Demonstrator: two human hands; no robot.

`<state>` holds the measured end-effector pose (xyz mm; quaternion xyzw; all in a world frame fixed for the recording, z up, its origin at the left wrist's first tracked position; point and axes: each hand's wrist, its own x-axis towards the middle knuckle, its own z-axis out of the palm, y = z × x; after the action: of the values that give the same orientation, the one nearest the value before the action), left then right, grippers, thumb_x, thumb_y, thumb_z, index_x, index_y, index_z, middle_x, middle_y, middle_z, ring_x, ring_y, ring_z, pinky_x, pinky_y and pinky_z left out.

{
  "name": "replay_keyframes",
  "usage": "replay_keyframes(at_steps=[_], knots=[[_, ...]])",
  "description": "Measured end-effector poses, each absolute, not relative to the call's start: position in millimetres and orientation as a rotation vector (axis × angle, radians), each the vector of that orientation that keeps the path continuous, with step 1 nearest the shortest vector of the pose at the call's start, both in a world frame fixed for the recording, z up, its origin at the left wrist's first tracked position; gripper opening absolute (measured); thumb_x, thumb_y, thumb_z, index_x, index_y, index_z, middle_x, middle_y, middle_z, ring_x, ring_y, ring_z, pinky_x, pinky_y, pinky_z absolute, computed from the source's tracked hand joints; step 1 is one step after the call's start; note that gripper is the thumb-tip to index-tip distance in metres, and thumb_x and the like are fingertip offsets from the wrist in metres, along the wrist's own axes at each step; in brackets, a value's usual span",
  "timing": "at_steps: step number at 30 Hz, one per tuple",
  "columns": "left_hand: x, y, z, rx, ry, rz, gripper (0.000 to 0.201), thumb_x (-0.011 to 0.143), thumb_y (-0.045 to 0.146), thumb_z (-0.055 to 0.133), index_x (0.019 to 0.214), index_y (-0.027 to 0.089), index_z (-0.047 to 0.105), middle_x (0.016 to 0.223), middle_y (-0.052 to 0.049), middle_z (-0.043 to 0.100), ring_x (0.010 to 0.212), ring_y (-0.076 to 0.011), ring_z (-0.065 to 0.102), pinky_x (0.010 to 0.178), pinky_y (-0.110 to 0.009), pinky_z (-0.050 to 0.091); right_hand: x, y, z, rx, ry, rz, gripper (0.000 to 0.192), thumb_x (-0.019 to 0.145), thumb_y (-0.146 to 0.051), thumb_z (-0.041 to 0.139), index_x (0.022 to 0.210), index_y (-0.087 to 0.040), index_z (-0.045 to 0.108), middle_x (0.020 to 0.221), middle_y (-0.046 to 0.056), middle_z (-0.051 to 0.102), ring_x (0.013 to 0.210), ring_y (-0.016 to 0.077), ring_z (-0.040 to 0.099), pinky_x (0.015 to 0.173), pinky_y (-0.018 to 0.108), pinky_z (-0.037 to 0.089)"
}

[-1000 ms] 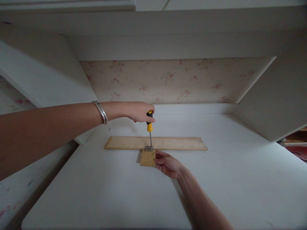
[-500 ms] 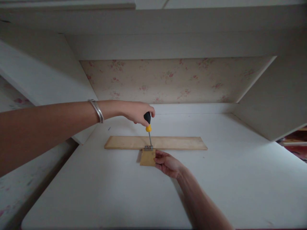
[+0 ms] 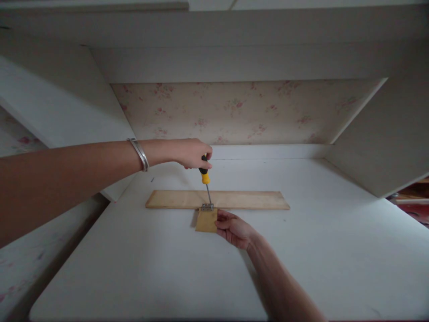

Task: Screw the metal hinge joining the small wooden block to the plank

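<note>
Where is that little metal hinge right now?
In the head view, the hinge sits mid-table where the long wooden strip meets the small wooden block, under the screwdriver tip, just left of the right hand.

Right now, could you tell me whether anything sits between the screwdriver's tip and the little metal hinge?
Nothing visible does: the screwdriver, gripped by the left hand, reaches the hinge directly.

The flat white desk point(image 3: 318, 250) carries a long, thin, pale wooden plank point(image 3: 248, 200) lying crosswise near its far edge, and a small square wooden block point(image 3: 205, 221) just in front of the plank's middle, joined to it by a small metal hinge point(image 3: 207, 207)
</note>
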<state>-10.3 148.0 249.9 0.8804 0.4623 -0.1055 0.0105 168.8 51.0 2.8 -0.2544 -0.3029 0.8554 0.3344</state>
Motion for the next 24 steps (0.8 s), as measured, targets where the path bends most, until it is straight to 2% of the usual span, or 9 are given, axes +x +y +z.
replay_keyframes(at_steps=[4,9,12,15,17,21,24], knots=[[-5.9,143.5,251.1,2.696,1.547,-0.322,0.047,0.087,0.057,0.037,0.093,0.019,0.065,0.081,-0.007,0.068,0.066,-0.0188,0.061,0.062,-0.027,0.039,169.0,51.1,2.6,-0.632,-0.803,2.241,0.041,0.067,-0.006,0.071,0.106,-0.016,0.064,0.113,0.008,0.065,0.104,0.0187,0.06,0.096,0.03,0.043],[-9.1,141.8,252.6,2.562,1.357,-0.339,0.046,0.076,0.052,0.058,0.111,0.022,0.057,0.096,-0.005,0.067,0.059,-0.0136,0.061,0.056,-0.023,0.039,168.7,50.7,4.9,-0.641,-0.801,2.241,0.04,0.066,-0.006,0.071,0.105,-0.015,0.064,0.112,0.008,0.065,0.104,0.0188,0.06,0.097,0.031,0.042],[-11.1,145.2,252.8,2.63,1.419,-0.405,0.047,0.072,0.054,0.061,0.105,0.022,0.061,0.085,-0.004,0.069,0.064,-0.0166,0.061,0.059,-0.024,0.039,168.7,50.4,4.9,-0.643,-0.811,2.239,0.039,0.066,-0.007,0.071,0.104,-0.016,0.064,0.113,0.008,0.065,0.105,0.0189,0.06,0.097,0.031,0.042],[-10.4,147.1,252.1,2.648,1.606,-0.475,0.055,0.073,0.068,0.05,0.091,0.02,0.067,0.069,-0.006,0.067,0.07,-0.0216,0.061,0.062,-0.027,0.039,169.0,50.1,4.5,-0.655,-0.812,2.23,0.038,0.066,-0.008,0.071,0.102,-0.016,0.064,0.113,0.008,0.065,0.105,0.0191,0.06,0.098,0.032,0.041],[-10.1,145.9,251.8,2.64,1.644,-0.456,0.059,0.074,0.071,0.045,0.092,0.019,0.068,0.07,-0.007,0.067,0.071,-0.0229,0.061,0.063,-0.028,0.04,169.0,49.9,4.7,-0.663,-0.804,2.229,0.038,0.066,-0.007,0.071,0.102,-0.016,0.065,0.113,0.008,0.065,0.105,0.0192,0.06,0.099,0.033,0.041],[-12.1,140.6,254.0,2.563,1.413,-0.403,0.056,0.07,0.058,0.061,0.113,0.022,0.06,0.09,-0.005,0.069,0.064,-0.0171,0.062,0.06,-0.025,0.041,168.7,49.8,5.7,-0.648,-0.808,2.228,0.039,0.065,-0.007,0.071,0.102,-0.016,0.064,0.114,0.008,0.064,0.105,0.0193,0.059,0.099,0.033,0.04],[-12.4,138.5,256.6,2.512,1.371,-0.445,0.051,0.071,0.052,0.063,0.112,0.023,0.059,0.084,-0.003,0.069,0.058,-0.0145,0.061,0.056,-0.023,0.04,168.7,50.0,5.7,-0.646,-0.816,2.229,0.038,0.065,-0.007,0.072,0.102,-0.017,0.065,0.113,0.008,0.064,0.106,0.0192,0.059,0.099,0.033,0.041]])
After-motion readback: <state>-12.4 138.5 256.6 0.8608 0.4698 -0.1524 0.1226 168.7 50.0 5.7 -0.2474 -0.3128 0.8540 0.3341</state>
